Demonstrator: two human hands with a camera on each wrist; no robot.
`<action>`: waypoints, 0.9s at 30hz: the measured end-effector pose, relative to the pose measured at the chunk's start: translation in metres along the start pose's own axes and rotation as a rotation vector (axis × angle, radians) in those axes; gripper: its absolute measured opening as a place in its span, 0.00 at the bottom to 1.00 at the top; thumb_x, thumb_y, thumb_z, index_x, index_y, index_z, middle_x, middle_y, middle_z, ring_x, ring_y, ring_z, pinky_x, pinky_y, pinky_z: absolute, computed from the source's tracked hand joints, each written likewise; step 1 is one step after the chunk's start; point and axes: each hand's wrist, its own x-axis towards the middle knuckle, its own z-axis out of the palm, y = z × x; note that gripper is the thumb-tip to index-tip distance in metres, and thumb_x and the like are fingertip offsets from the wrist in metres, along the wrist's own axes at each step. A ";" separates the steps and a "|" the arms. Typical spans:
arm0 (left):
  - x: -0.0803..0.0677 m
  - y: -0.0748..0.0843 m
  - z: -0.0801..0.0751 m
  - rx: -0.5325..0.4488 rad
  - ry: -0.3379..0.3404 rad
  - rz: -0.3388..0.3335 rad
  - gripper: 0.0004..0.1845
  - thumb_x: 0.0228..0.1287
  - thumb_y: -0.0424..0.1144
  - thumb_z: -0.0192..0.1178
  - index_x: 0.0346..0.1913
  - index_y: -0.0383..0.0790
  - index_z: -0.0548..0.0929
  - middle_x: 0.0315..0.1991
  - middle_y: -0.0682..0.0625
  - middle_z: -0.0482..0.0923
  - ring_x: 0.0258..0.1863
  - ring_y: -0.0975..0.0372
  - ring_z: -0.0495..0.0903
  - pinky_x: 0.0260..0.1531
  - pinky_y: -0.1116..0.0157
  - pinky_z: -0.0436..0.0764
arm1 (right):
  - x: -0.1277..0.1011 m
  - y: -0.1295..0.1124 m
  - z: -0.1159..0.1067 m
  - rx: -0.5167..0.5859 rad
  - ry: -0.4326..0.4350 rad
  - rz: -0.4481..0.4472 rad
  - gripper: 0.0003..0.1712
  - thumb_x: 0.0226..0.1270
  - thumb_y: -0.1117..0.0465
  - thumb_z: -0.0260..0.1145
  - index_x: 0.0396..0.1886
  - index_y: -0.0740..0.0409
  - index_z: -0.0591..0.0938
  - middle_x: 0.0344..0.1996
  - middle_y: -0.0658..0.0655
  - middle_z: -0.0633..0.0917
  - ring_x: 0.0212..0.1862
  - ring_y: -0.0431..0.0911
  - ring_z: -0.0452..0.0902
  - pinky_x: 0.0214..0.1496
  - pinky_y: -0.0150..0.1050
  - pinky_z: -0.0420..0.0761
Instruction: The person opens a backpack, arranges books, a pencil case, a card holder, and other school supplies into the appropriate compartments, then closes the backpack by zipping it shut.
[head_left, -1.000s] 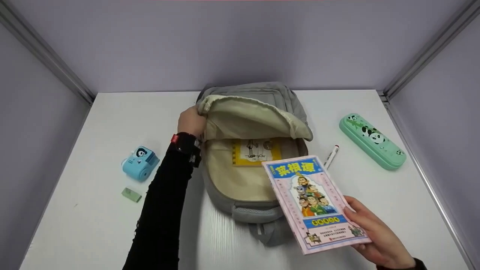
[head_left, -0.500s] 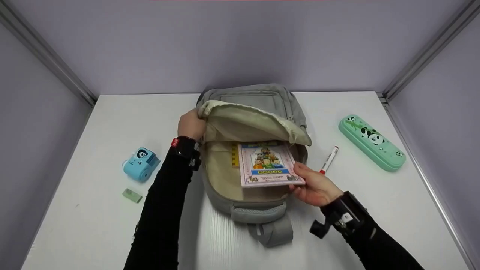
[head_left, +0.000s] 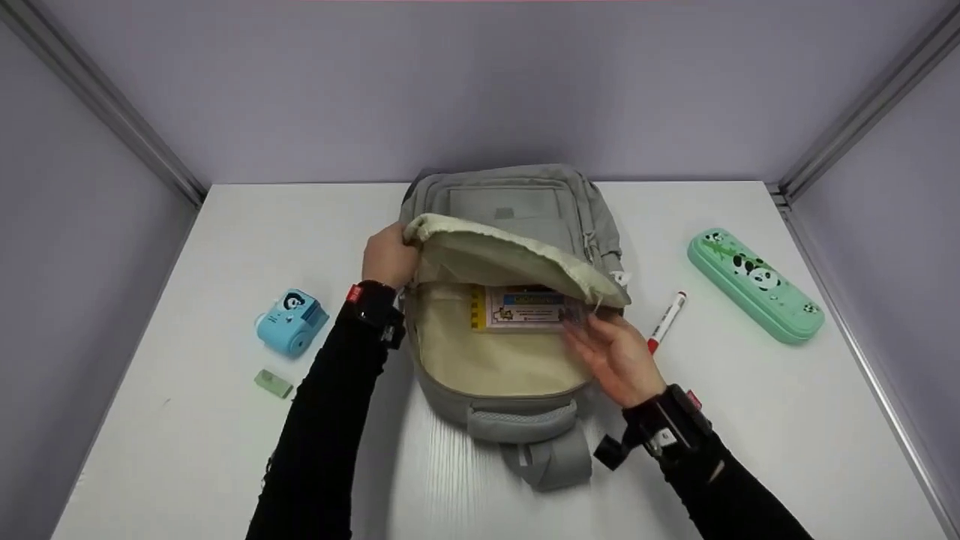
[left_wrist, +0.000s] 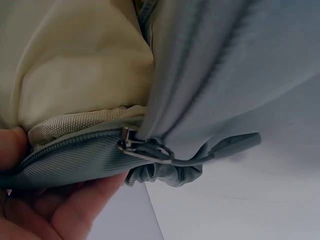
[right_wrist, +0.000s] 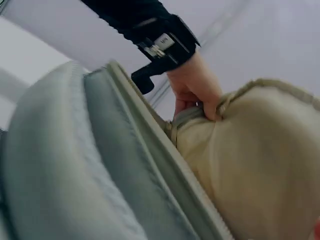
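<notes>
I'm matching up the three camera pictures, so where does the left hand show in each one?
Head view: the left hand is left of centre, about mid-height.
Left wrist view: the left hand fills the lower left corner, partly cut off.
Right wrist view: the left hand is above and slightly right of centre.
Shared landmark: the backpack's beige lining, beside that hand in every view.

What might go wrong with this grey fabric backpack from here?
If the left hand loses its grip, the beige-lined flap of the grey backpack might sag over the pale pink book. The slim red-and-white marker lies beside the right hand, so a brush might send it rolling.
</notes>
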 end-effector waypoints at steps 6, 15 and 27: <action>-0.027 -0.025 0.006 -0.028 -0.018 0.135 0.14 0.62 0.24 0.49 0.47 0.33 0.81 0.48 0.37 0.84 0.46 0.48 0.81 0.50 0.51 0.79 | -0.044 0.007 -0.020 -0.166 0.097 -0.185 0.10 0.77 0.70 0.49 0.44 0.57 0.76 0.41 0.49 0.82 0.43 0.40 0.83 0.53 0.32 0.82; -0.093 -0.074 0.025 0.151 0.018 0.379 0.15 0.61 0.23 0.59 0.49 0.40 0.82 0.63 0.42 0.77 0.62 0.45 0.76 0.59 0.49 0.78 | -0.068 0.027 -0.050 -0.305 0.289 0.037 0.20 0.79 0.60 0.48 0.66 0.51 0.59 0.58 0.51 0.69 0.59 0.42 0.69 0.60 0.38 0.74; -0.137 -0.095 0.036 0.086 -0.056 0.268 0.22 0.69 0.28 0.54 0.64 0.42 0.78 0.60 0.34 0.76 0.60 0.41 0.77 0.59 0.46 0.77 | -0.074 0.052 -0.033 -0.377 0.022 0.111 0.38 0.81 0.58 0.45 0.80 0.43 0.37 0.78 0.71 0.38 0.78 0.68 0.43 0.69 0.61 0.57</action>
